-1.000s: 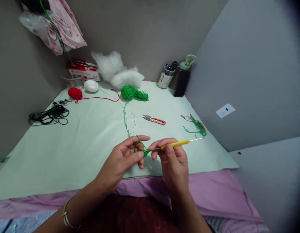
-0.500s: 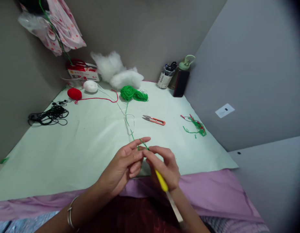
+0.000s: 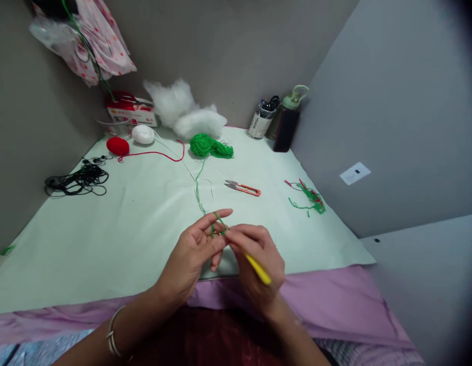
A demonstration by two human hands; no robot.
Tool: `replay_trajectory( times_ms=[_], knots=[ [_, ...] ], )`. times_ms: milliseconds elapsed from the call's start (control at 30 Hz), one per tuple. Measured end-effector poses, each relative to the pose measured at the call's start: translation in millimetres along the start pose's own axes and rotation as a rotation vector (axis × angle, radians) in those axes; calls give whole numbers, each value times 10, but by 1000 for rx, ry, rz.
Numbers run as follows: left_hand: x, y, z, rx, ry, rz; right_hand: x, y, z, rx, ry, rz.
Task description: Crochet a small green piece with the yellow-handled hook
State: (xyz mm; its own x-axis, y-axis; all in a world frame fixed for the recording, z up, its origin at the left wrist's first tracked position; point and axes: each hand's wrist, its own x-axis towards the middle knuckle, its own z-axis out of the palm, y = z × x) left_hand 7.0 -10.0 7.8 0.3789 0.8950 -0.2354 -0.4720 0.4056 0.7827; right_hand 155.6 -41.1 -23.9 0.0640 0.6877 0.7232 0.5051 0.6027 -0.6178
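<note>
While the left hand (image 3: 194, 249) pinched green yarn (image 3: 220, 221) in the lower centre of the frame, one strand crossing its forefinger (image 3: 225, 212), the grip of the right hand (image 3: 261, 259) was closed around a yellow hook (image 3: 258, 268), its tip hidden. Yarn ran up the worktop (image 3: 152, 229) towards a green ball (image 3: 201, 146) at upper centre; snips (image 3: 252, 190) lay mid-frame.

pale tabletop (image 3: 144, 229), green yarn (image 3: 201, 146), orange snips (image 3: 251, 190)

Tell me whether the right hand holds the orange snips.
No, the orange snips lie on the pale table cover, while the right hand holds a yellow-handled tool.
</note>
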Motion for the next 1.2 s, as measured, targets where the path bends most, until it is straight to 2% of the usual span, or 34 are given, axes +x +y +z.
replay_trajectory(
  times_ms=[67,133,233,333,400,500,667,900,1200],
  knots=[
    [18,-7,-6,-71,-16,-77,-40,32,-10,-124,-16,-122],
    [40,0,-26,-140,-66,-173,-35,53,-32,-106,-7,-127],
    [66,46,-68,-187,-102,-217,44,50,-88,92,44,82],
    [77,104,-95,-192,-54,-180,141,35,-132,327,132,267],
    [78,115,-86,-173,-56,-151,185,28,-126,490,185,361],
    [77,76,-35,-89,-87,-81,204,19,-66,628,162,421],
    [77,2,6,67,-46,56,163,29,21,537,106,421],
    [61,31,-5,60,-94,45,146,81,-1,558,70,478],
    [100,25,-35,-60,-26,-18,142,57,-53,504,251,446]
  ],
)
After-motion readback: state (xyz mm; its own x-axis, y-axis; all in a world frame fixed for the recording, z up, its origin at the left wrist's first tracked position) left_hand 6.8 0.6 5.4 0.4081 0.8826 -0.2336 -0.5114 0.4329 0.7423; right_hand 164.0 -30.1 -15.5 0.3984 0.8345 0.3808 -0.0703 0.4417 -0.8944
